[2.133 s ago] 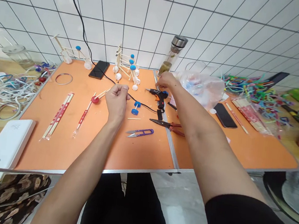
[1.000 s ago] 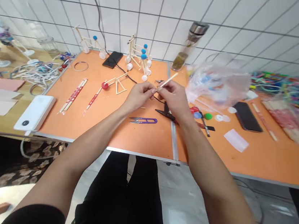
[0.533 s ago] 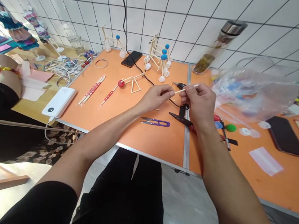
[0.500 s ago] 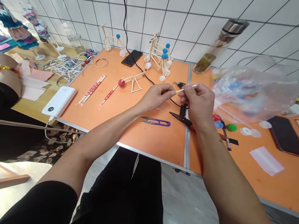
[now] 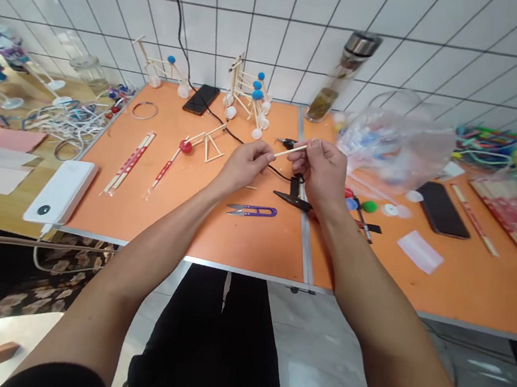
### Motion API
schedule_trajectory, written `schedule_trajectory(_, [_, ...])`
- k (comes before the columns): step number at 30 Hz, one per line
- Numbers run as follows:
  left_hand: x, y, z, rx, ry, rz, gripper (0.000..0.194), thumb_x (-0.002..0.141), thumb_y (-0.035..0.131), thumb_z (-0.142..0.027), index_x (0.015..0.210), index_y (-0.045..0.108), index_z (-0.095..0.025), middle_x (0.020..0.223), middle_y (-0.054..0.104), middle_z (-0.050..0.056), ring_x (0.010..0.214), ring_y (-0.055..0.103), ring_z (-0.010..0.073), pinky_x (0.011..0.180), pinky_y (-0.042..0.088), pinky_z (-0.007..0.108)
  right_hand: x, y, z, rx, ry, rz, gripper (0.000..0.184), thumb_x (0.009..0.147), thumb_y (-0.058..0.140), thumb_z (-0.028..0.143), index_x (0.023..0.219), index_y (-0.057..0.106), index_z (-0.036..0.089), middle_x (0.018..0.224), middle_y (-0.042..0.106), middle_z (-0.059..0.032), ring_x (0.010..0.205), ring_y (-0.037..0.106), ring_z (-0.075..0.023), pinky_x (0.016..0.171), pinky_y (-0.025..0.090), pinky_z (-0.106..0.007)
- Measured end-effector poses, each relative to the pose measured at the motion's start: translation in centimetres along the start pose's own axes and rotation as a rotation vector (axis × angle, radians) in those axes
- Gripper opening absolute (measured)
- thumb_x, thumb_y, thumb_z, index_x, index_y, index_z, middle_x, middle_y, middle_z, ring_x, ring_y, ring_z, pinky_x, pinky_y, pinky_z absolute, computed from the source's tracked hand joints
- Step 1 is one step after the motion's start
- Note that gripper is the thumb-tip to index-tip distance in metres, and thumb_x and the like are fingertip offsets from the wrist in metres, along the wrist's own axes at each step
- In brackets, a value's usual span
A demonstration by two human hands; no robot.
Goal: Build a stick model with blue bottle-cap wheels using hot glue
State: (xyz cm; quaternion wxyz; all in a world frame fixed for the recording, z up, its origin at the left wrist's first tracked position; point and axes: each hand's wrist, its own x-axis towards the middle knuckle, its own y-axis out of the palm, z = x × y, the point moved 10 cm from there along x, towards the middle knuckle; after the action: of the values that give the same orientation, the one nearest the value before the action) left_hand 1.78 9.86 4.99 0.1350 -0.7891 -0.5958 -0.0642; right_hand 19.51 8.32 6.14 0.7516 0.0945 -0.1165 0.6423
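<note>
Wooden stick (image 5: 291,151): held up between the two hands, above the orange table (image 5: 252,243), slanting with its higher end toward 2 o'clock. Bearings taken from the stick, 12 o'clock toward the wall. Left hand (image 5: 246,165) at 8 o'clock pinches the lower end at its fingertips; right hand (image 5: 324,171) at 4 o'clock grips near the upper end with the thumb on top. Hands close to each other but not touching, both closed on the same piece. Step in hand, as judged: handling and lining up one loose stick; no joint to another part is visible. From this hold, a next move would seem to call for a light pinch, one end kept free of the fingers, and a steady angle; too much bending force could snap so thin a piece. Glue gun (image 5: 287,142) at 12 o'clock, just beyond the stick and partly hidden by the right hand; its nozzle calls for care. Pliers (image 5: 291,201) at 6 o'clock, purple snips (image 5: 260,211) at 7 o'clock, both lying on the table. Stick frame (image 5: 214,149) with red ball (image 5: 186,146) at 9 o'clock. Larger model with blue balls (image 5: 257,95) at 11 o'clock, standing near the wall. Glass flask (image 5: 322,101) at 1 o'clock, plastic bag (image 5: 396,144) at 3 o'clock, green disc (image 5: 369,206) at 4 o'clock. Glue on the stick: cannot tell.
</note>
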Motion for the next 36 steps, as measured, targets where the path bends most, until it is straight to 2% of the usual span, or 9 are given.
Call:
schedule_trajectory(3, [0.0,-0.2,0.3,-0.040,-0.034,-0.012,0.029,0.103,0.070,-0.010,0.077,0.065,-0.022,0.059,0.063,-0.004,0.054,0.047,0.0129,0.061,0.035,0.029,0.2,-0.4,-0.3,0.026,0.021,-0.029,0.069,0.088,0.074,0.096,0.091,0.069,0.027,0.075,0.072,-0.0007,0.060,0.063,-0.0142,0.057,0.053,-0.027])
schedule_trajectory(6, [-0.1,-0.2,0.3,-0.031,-0.035,-0.045,0.028,0.101,0.069,-0.011,0.076,0.065,-0.023,0.057,0.062,-0.004,0.053,0.048,0.0136,0.059,0.034,0.028,0.1,0.1,-1.2,0.090,0.058,-0.009,0.068,0.080,0.085,0.092,0.093,0.070,0.027,0.079,0.074,-0.0001,0.061,0.062,-0.0129,0.057,0.054,-0.027])
schedule_trajectory(10, [-0.6,0.8,0.4,-0.041,-0.044,-0.025,0.028,0.105,0.067,-0.015,0.078,0.065,-0.022,0.056,0.064,-0.004,0.049,0.047,0.0124,0.055,0.032,0.027,-0.5,1.6,-2.3,0.175,0.111,0.055,0.070,0.066,0.099,0.086,0.090,0.073,0.026,0.079,0.076,0.0004,0.060,0.060,-0.0108,0.057,0.054,-0.025])
schedule_trajectory(13, [-0.8,1.4,0.7,-0.077,-0.047,-0.006,0.026,0.107,0.069,-0.020,0.081,0.067,-0.022,0.057,0.066,-0.003,0.050,0.050,0.0111,0.056,0.035,0.025,-0.7,2.0,-2.4,0.209,0.118,0.082,0.067,0.063,0.105,0.080,0.086,0.075,0.025,0.076,0.077,0.0011,0.059,0.059,-0.0098,0.056,0.052,-0.023])
schedule_trajectory(16, [-0.9,1.7,0.9,-0.098,-0.061,0.005,0.026,0.108,0.073,-0.022,0.083,0.067,-0.021,0.058,0.069,-0.003,0.052,0.053,0.0104,0.057,0.037,0.024,-0.4,0.9,-2.2,0.249,0.101,0.025,0.064,0.064,0.106,0.077,0.087,0.077,0.025,0.075,0.075,0.0020,0.058,0.058,-0.0090,0.054,0.050,-0.022])
schedule_trajectory(21, [-1.1,1.6,0.4,-0.088,-0.066,-0.012,0.030,0.110,0.069,-0.017,0.080,0.064,-0.021,0.057,0.068,-0.003,0.052,0.055,0.0102,0.059,0.039,0.024,-0.1,-0.1,-1.9,0.203,0.069,-0.032,0.059,0.079,0.096,0.079,0.091,0.073,0.026,0.076,0.072,0.0023,0.058,0.057,-0.0098,0.053,0.050,-0.023])
schedule_trajectory(28, [-1.5,1.6,0.1,-0.056,-0.084,-0.040,0.030,0.111,0.067,-0.013,0.082,0.065,-0.021,0.056,0.065,-0.005,0.053,0.054,0.0093,0.059,0.040,0.023,-1.3,2.4,-1.5,0.158,0.049,0.104,0.066,0.072,0.098,0.084,0.084,0.074,0.024,0.074,0.073,0.0018,0.058,0.059,-0.0085,0.056,0.052,-0.023])
schedule_trajectory(32, [-1.4,1.2,0.1,-0.043,-0.088,-0.064,0.033,0.109,0.067,-0.012,0.078,0.062,-0.021,0.054,0.063,-0.006,0.050,0.052,0.0092,0.056,0.038,0.023,-0.7,1.4,-2.1,0.234,0.098,0.044,0.064,0.071,0.101,0.080,0.089,0.075,0.024,0.077,0.073,0.0020,0.059,0.059,-0.0084,0.053,0.050,-0.021])
schedule_trajectory(36, [-1.0,-0.4,0.3,-0.066,-0.134,-0.154,0.031,0.106,0.065,-0.006,0.079,0.063,-0.021,0.054,0.063,-0.007,0.045,0.048,0.0081,0.051,0.036,0.022,-0.1,0.3,-2.3,0.306,0.110,-0.021,0.059,0.068,0.107,0.069,0.089,0.075,0.023,0.076,0.072,0.0031,0.058,0.057,-0.0075,0.051,0.050,-0.020])
